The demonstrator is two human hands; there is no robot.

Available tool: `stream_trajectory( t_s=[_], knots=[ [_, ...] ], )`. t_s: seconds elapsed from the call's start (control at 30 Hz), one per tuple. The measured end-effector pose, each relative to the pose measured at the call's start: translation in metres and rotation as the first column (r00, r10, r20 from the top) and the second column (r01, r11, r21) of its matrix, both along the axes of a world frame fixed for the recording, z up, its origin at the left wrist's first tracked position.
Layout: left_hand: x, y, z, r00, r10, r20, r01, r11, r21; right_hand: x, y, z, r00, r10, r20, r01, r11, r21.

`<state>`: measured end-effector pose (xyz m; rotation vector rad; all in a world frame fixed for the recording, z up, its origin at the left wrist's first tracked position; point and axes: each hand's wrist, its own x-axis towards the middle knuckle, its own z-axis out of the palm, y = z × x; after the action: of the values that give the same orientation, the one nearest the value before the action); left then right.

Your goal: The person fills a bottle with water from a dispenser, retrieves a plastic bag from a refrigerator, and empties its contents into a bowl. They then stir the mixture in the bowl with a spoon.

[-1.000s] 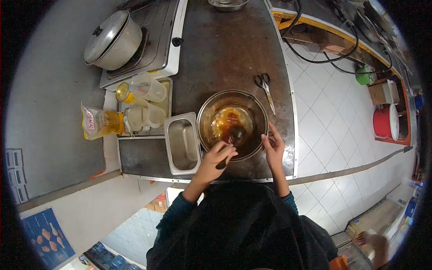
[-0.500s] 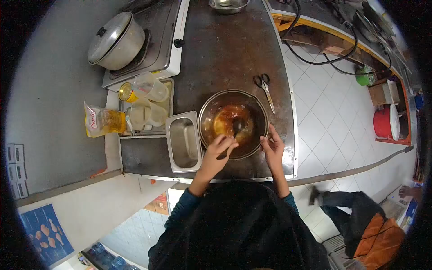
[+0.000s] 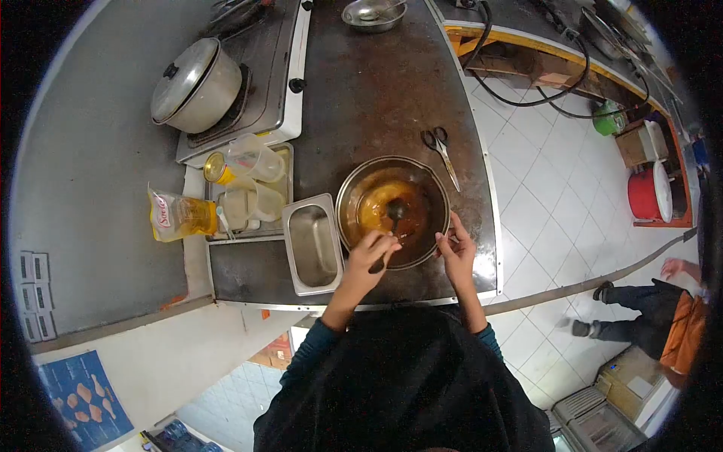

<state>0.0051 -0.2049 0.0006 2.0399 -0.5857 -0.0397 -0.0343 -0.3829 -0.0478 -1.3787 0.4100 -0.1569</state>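
A round metal bowl (image 3: pixel 348 233) stands on the dark counter before me, with brown and amber liquid (image 3: pixel 380 203) in it. My left hand (image 3: pixel 363 264) is closed round the handle of a dark spoon (image 3: pixel 396 207), whose head dips into the liquid. On the bowl's near right rim, my right hand (image 3: pixel 457 252) grips the edge between thumb and fingers. Left of the bowl is a rectangular steel pan (image 3: pixel 314 245) with nothing in it. A pair of scissors (image 3: pixel 442 154) with black handles lies beyond the bowl to the right.
On the left, a metal tray (image 3: pixel 288 169) carries plastic cups (image 3: pixel 256 160) and a yellow can (image 3: pixel 218 168), beside an oil pouch (image 3: pixel 181 215). A lidded pot (image 3: pixel 197 87) sits on the stove. Another metal bowl (image 3: pixel 374 16) is at the far end. A person (image 3: pixel 640 301) walks at right.
The spoon head has shifted within the bowl as my left hand stirs; the liquid's pattern differs. My right hand keeps its hold on the rim. The person at right has moved away from me.
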Motion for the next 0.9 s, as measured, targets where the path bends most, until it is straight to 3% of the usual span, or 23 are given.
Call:
stream_trajectory(
  t_s=[0.03, 0.17, 0.27, 0.4, 0.53, 0.57, 0.67, 0.8, 0.9],
  knots=[
    [-0.005, 0.000, 0.001, 0.998, -0.057, -0.026, 0.057, 0.998, -0.023, 0.001, -0.001, -0.001, 1.000, 0.006, 0.002, -0.006, 1.000, -0.015],
    [-0.009, 0.015, 0.004, 0.997, -0.057, -0.061, 0.055, 0.998, -0.038, 0.000, -0.001, 0.001, 0.999, 0.010, 0.047, -0.010, 1.000, 0.000],
    [-0.002, -0.002, -0.004, 1.000, 0.013, 0.006, -0.013, 0.999, -0.029, 0.002, 0.001, 0.006, 1.000, -0.003, -0.015, 0.004, 1.000, 0.025],
    [-0.013, 0.009, -0.008, 0.998, -0.049, -0.035, 0.048, 0.997, -0.052, 0.003, -0.004, -0.003, 0.999, 0.022, 0.036, -0.022, 1.000, -0.002],
    [0.000, -0.003, -0.003, 0.997, 0.027, 0.069, -0.025, 0.999, -0.021, 0.000, 0.000, 0.002, 1.000, 0.026, -0.016, -0.025, 0.999, 0.048],
    [-0.003, -0.004, -0.003, 0.997, -0.042, 0.067, 0.043, 0.999, -0.010, 0.002, -0.001, 0.005, 0.999, 0.026, -0.022, -0.025, 0.997, 0.067],
    [-0.015, 0.007, -0.004, 0.999, -0.026, -0.029, 0.025, 0.999, -0.036, 0.001, -0.004, -0.006, 0.999, 0.035, 0.013, -0.035, 0.999, 0.007],
    [-0.002, -0.002, -0.006, 0.998, 0.038, 0.053, -0.037, 0.999, -0.010, 0.001, -0.002, -0.001, 1.000, 0.023, 0.011, -0.023, 0.999, 0.029],
    [-0.013, 0.001, -0.005, 0.999, -0.035, -0.020, 0.034, 0.997, -0.068, 0.002, -0.003, -0.001, 0.998, 0.033, 0.044, -0.037, 0.995, 0.094]
  ],
)
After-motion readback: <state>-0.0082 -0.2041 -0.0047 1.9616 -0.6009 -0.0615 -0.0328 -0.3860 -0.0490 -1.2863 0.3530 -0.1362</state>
